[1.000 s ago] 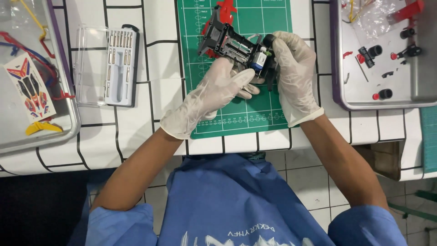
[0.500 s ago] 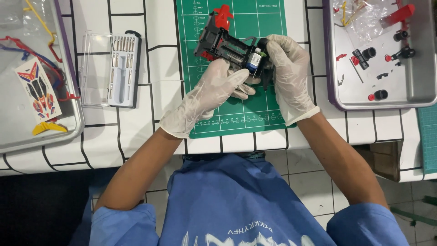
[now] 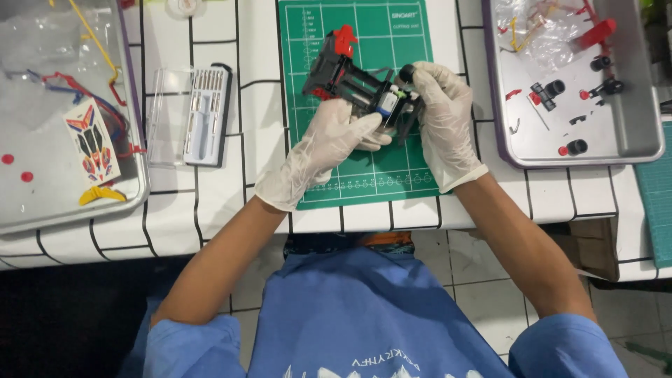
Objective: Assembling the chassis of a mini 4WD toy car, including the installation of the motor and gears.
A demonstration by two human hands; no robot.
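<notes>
Both gloved hands are holding a black toy car chassis (image 3: 353,84) just above the green cutting mat (image 3: 364,175), which is lying at the middle of the table's (image 3: 210,203) near edge. The left hand (image 3: 329,143) is gripping the chassis from below, its grip closed around the near side with the fingers curling under the frame. The right hand (image 3: 441,112) is closing its grip on the chassis's right end, fingertips pinching beside a small black wheel (image 3: 407,72) and a blue-and-silver motor (image 3: 387,103) seated in the frame. A red part (image 3: 344,39) is sticking up from the chassis's far left end.

Toward the table's left edge, a metal tray (image 3: 42,210) is holding a colourful sticker sheet (image 3: 91,140), a yellow part (image 3: 101,194) and loose coloured sprue strips (image 3: 84,84). Between that tray and the mat, a clear-lidded case of small screwdriver bits (image 3: 199,115) is lying open. Toward the right edge, a second metal tray (image 3: 630,133) is holding small black and red parts (image 3: 553,89) and a crumpled clear plastic bag (image 3: 546,31). The corner of another green mat (image 3: 658,203) is showing at the far right edge. The person is wearing a blue shirt (image 3: 364,315).
</notes>
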